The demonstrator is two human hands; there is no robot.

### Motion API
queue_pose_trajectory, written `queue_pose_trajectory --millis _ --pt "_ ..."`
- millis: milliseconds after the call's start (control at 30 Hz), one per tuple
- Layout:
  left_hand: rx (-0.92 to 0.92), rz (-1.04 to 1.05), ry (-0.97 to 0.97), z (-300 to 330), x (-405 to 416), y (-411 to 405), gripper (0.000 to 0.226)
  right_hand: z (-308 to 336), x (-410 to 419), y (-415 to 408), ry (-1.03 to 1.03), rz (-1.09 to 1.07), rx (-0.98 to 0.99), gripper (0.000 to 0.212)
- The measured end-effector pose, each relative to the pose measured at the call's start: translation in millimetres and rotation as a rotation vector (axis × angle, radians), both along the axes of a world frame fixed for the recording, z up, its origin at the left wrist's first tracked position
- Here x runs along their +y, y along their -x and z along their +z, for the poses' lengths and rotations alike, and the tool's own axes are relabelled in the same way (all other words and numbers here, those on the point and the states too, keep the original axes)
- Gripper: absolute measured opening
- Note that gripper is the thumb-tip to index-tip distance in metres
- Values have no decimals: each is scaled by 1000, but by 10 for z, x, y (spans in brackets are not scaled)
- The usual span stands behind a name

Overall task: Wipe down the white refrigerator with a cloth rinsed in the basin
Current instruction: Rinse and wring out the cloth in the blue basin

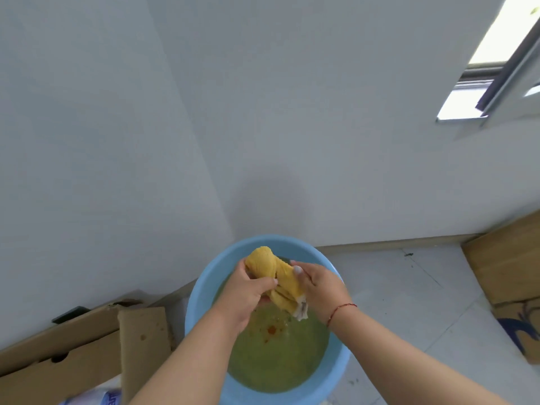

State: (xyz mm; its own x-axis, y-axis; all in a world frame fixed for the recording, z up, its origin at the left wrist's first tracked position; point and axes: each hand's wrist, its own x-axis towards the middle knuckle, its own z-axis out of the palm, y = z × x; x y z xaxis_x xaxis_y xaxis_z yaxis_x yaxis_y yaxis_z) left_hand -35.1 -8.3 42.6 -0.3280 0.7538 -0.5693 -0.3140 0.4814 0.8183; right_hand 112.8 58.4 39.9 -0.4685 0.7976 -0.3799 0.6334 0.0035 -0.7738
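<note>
A yellow cloth (273, 271) is bunched and twisted above a light blue basin (204, 287) that holds greenish, murky water. My left hand (248, 290) grips the cloth's left part and my right hand (317, 285) grips its right part, thumb on top. A pale end of the cloth hangs down between my wrists over the water. The large white surface at the left (87, 141) may be the refrigerator's side; I cannot tell for sure.
The basin stands on a light tiled floor (409, 302) in a corner. Flattened cardboard boxes (73, 346) lie at the lower left, and more cardboard (505, 264) leans at the right. A window (496, 62) is at the upper right.
</note>
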Motion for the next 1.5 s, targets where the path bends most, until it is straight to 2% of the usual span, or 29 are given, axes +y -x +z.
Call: queue_pose_trajectory --millis 100,200,267,333,400,467,500,567,633,700,767,867,967,1033,1100,1167,1233,1300,1433,1500 --pt "249 -31 32 260 -42 -21 42 350 65 -59 -220 -97 14 26" --pt "552 -100 27 500 -148 20 18 731 200 -131 -141 -288 166 39" --pt "695 -191 11 661 -235 48 4 977 222 -157 -64 -334 266 39" --pt "766 -269 -32 801 -285 60 8 1177 185 -134 54 -361 402 40" --pt "796 -327 -126 973 -288 35 40 1405 111 -106 198 -388 546 33" --pt "806 -377 -232 1183 -281 -29 69 1621 31 -109 345 -387 650 31" --pt "815 -401 -299 1338 -280 -75 75 1751 -25 -124 427 -348 696 36" --pt "814 -431 -412 1553 -246 -184 76 1894 -103 -154 526 -233 734 44" --pt "779 -434 -487 1739 -204 -294 64 2036 -142 -224 509 -171 764 42" --pt "707 -393 -557 1902 -172 -394 41 2197 -160 -337 436 -144 839 43" --pt "625 -344 -609 2085 -160 -514 20 2343 -172 -515 250 -169 853 39" --pt "507 -301 -580 2265 -135 -619 7 2399 -188 -634 -12 -144 659 34" --pt "351 -400 -601 2415 -108 -742 19 2435 -223 -780 -63 -207 735 31" --pt "248 -515 -609 2497 -54 -821 43 2508 -239 -941 -83 -244 829 22" --pt "137 -632 -617 2559 18 -925 59 2577 -233 -1136 -151 -270 860 22" --pt "-11 -672 -638 2619 84 -1019 64 2636 -222 -1297 -231 -299 863 24" --pt "-73 -705 -650 2694 158 -1150 69 2697 -218 -1493 -302 -323 864 27" --pt "7 -766 -655 2741 238 -1253 69 2747 -207 -1664 -381 -355 833 27" --pt "304 -857 -657 2868 427 -1575 31 2876 -175 -2145 -528 -520 733 27" --pt "377 -888 -688 2959 521 -1816 38 2958 -156 -2446 -564 -599 730 35"
